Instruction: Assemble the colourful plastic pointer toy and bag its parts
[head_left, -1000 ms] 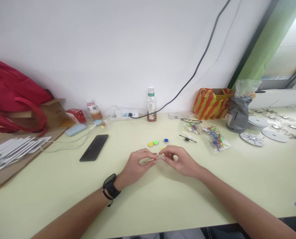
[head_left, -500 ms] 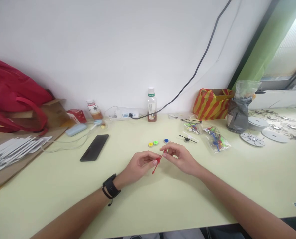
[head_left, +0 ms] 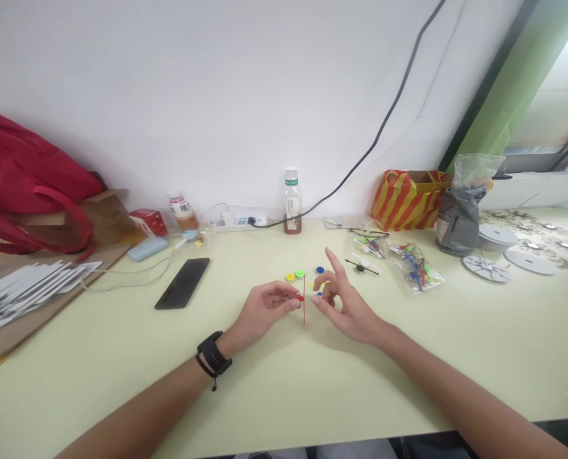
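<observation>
In my left hand (head_left: 271, 307), thumb and fingertips pinch the hub of a red spinner arrow (head_left: 304, 312). The arrow shows edge-on, a thin upright line just right of the fingertips. My right hand (head_left: 345, 305) is close on its other side, apart from it and holding nothing I can see; its index finger points up, the other fingers curl over the thumb. Behind the hands lie small discs: yellow (head_left: 290, 277), green (head_left: 299, 273) and blue (head_left: 320, 270). Yellow and blue pieces show partly behind my right fingers. A black arrow (head_left: 361, 268) lies farther right.
Bags of coloured arrows (head_left: 415, 268) lie right, near white discs (head_left: 486, 268) and a grey bag (head_left: 458, 220). A drink bottle (head_left: 292, 203) and power strip (head_left: 245, 218) stand by the wall. To the left are a phone (head_left: 182, 284) and white sheets (head_left: 35, 293).
My right hand has let go of the red arrow, moved slightly right and raised its index finger. The arrow has turned from slanted to edge-on in my left hand.
</observation>
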### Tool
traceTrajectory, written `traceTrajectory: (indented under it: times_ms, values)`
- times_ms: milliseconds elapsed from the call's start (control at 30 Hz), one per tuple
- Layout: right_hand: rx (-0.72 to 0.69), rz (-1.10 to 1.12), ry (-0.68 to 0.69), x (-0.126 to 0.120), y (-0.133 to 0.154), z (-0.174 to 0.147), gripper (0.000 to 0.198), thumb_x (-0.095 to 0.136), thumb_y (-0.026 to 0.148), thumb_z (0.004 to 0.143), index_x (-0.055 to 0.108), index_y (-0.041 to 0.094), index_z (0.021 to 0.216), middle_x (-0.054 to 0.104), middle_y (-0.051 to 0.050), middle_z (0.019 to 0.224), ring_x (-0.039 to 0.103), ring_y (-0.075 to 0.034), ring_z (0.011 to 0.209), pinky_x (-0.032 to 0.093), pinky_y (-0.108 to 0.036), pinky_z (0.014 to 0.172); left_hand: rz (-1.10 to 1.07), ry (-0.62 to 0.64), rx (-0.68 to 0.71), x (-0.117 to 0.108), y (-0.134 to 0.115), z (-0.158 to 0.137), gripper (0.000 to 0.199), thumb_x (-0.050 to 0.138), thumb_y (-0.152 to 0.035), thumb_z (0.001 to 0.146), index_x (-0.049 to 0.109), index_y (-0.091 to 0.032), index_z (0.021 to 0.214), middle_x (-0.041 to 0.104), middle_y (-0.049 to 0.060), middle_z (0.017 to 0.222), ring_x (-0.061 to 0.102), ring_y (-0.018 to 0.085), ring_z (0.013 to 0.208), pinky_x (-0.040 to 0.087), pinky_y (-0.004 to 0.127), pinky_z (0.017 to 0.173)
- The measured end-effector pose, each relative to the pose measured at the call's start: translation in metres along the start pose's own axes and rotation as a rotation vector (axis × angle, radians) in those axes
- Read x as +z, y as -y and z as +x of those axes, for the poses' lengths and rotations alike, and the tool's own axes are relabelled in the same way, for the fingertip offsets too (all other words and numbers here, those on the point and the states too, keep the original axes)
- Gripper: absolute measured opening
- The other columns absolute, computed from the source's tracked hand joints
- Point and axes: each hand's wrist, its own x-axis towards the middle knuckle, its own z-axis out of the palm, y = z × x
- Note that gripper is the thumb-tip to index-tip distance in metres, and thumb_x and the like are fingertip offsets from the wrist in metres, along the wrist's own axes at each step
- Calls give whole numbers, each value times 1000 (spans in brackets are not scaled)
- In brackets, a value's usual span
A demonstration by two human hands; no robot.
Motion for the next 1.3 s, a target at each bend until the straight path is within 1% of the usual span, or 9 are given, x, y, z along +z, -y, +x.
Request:
traceTrajectory:
  times_ms: [67, 100, 167, 300, 467, 800, 1033, 1167, 1300]
  values:
    - [48, 50, 112, -2, 1, 2, 40, 44, 52, 105, 69, 21, 98, 61, -4, 85, 53, -15, 66, 47, -30, 66, -8, -10, 1, 1, -1, 0, 24, 83, -31, 84, 73, -16, 100, 76, 8, 103, 73, 19, 95, 59, 35, 94]
    - [67, 79, 166, -3, 1, 3, 54, 39, 55, 106, 62, 20, 72, 56, -2, 73, 50, -14, 62, 45, -30, 64, -9, -17, 1, 1, -1, 0, 24, 83, -31, 84, 73, -16, 99, 76, 8, 103, 73, 19, 94, 59, 35, 93]
    - [89, 119, 191, -6, 1, 6, 64, 36, 58, 106, 42, 21, 54, 45, 0, 58, 44, -14, 57, 40, -30, 61, -10, -27, 0, 1, -2, 0, 24, 83, -31, 84, 73, -15, 98, 76, 8, 102, 73, 19, 94, 59, 34, 91]
    - [109, 123, 45, -7, 3, 9, 46, 58, 56, 98, 51, 21, 70, 52, 1, 68, 50, -14, 64, 41, -29, 63, -3, -14, 1, 1, -2, 0, 24, 83, -32, 85, 73, -15, 99, 76, 8, 100, 73, 19, 93, 59, 34, 91]
    - [93, 216, 41, 2, 4, 7, 26, 68, 46, 94, 56, 23, 95, 65, -1, 90, 58, -14, 71, 48, -30, 70, 28, 9, -7, 2, -3, -1, 23, 82, -31, 85, 73, -15, 99, 76, 8, 100, 73, 19, 93, 59, 34, 92]
    - [34, 125, 110, 3, 7, 6, 10, 64, 31, 97, 67, 23, 103, 67, -2, 90, 61, -14, 74, 50, -29, 69, 5, 64, -7, 5, -3, -3, 21, 81, -30, 87, 73, -17, 101, 76, 7, 101, 74, 21, 96, 59, 34, 91]
    - [-80, 31, 28, 7, -2, 4, 13, 67, 33, 95, 74, 25, 102, 65, -6, 106, 59, -15, 78, 53, -30, 70, 19, 84, 1, 6, -4, -3, 22, 78, -32, 89, 72, -17, 103, 77, 8, 103, 75, 23, 98, 59, 37, 94]
    - [-56, -20, -14, 0, 0, 6, 13, 60, 31, 99, 71, 24, 103, 72, -4, 89, 64, -16, 73, 53, -29, 68, 175, 90, 61, 8, -3, -3, 26, 70, -36, 96, 70, -20, 116, 74, 9, 116, 71, 24, 109, 57, 41, 100]
    - [-100, -182, -246, -28, -4, 13, 13, 61, 31, 98, 71, 22, 99, 75, -4, 89, 69, -17, 74, 53, -29, 65, 465, 16, 122, 5, 1, -4, 27, 64, -36, 98, 69, -25, 122, 70, 8, 129, 67, 25, 115, 55, 43, 102]
